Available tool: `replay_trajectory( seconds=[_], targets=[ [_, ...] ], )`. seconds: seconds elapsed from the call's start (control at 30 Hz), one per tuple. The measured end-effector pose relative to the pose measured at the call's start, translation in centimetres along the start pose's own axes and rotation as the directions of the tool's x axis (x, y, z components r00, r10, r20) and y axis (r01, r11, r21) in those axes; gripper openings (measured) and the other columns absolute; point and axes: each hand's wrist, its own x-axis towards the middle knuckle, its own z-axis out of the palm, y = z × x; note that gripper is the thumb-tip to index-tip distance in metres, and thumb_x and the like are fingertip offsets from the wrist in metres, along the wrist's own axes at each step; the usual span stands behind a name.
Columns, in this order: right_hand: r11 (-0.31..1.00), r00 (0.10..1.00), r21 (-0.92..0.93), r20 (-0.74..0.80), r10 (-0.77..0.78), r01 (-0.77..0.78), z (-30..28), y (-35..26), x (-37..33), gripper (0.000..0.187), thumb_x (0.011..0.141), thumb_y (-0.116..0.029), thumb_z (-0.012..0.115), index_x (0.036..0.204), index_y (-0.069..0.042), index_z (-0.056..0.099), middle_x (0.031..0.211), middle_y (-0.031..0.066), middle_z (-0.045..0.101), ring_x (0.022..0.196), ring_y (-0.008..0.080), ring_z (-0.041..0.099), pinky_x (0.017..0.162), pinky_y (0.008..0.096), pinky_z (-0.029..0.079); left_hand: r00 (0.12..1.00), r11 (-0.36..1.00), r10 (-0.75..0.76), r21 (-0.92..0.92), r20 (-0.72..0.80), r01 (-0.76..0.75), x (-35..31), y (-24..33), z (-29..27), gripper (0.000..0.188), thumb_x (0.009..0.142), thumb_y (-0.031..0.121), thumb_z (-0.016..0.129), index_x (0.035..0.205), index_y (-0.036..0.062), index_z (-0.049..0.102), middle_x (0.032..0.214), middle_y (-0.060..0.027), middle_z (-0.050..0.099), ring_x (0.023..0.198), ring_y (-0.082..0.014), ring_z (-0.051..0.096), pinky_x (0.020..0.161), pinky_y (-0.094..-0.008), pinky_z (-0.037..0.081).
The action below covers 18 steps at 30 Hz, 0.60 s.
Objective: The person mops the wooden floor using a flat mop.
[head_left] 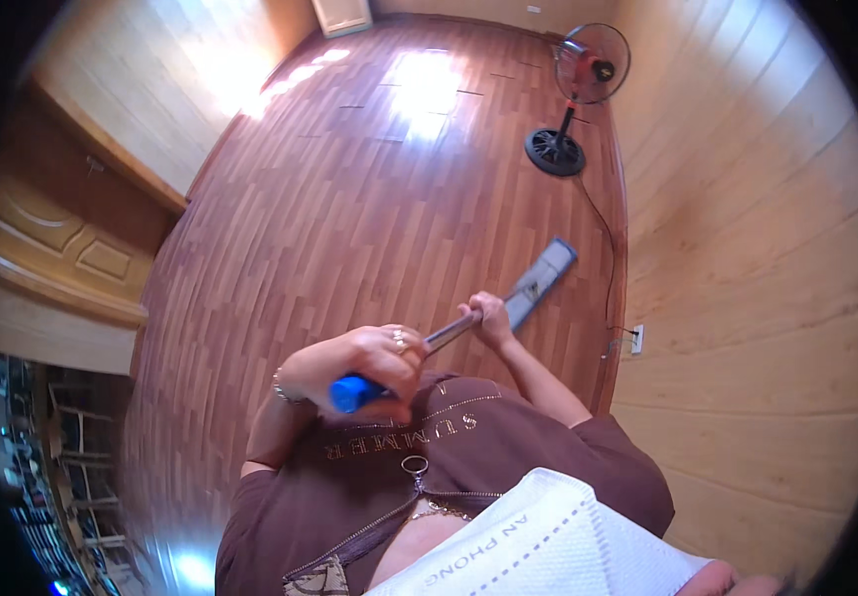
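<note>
A flat mop slants across my front, its metal pole (452, 333) running from my chest out to the right. My left hand (381, 360), with a ring and a bracelet, is wrapped round the upper end, where the blue grip (349, 393) sticks out. Farther down the pole my right hand (489, 316) is closed round it, thumb side up. Beyond that hand the long grey-blue mop head (545, 278) lies over the wooden floor (349, 228) near the right wall. The joint between pole and head is partly hidden by my right hand.
A red and black standing fan (593, 68) is by the right wall. Its cord (610, 233) trails along the floor to a wall socket (637, 339). On the left are a wooden door (61, 233) and a rack (86, 457). A pale cabinet (342, 16) stands far ahead.
</note>
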Motion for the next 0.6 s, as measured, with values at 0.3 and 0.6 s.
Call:
replay_trajectory(
  seconds=[0.3, 0.6],
  targets=[
    [0.891, 0.924, 0.424, 0.381, -0.01, -0.165, 10.0, 9.4, 7.6, 0.025, 0.07, -0.022, 0.076, 0.068, -0.004, 0.058, 0.075, 0.0135, 0.056, 0.074, 0.0321, 0.058, 0.065, 0.0396, 0.047, 0.937, 0.947, -0.122, 0.244, -0.326, 0.208, 1.9, -1.8, 4.3, 0.013, 0.069, 0.009, 0.068, 0.07, 0.0068, 0.055, 0.069, -0.0057, 0.057, 0.073, -0.0264, 0.056, 0.083, -0.0393, 0.043],
    [0.89, 0.75, 0.434, 0.541, -0.381, 0.14, 12.7, -6.3, 5.2, 0.016, 0.07, -0.022, 0.074, 0.07, -0.01, 0.064, 0.074, 0.0096, 0.062, 0.076, 0.0312, 0.063, 0.065, 0.0404, 0.05, 0.878, 0.943, -0.029, 0.277, -0.477, 0.182, 1.0, 4.1, 5.2, 0.027, 0.067, 0.021, 0.082, 0.066, 0.0105, 0.058, 0.06, -0.0044, 0.056, 0.058, -0.024, 0.057, 0.054, -0.035, 0.042]
  ],
)
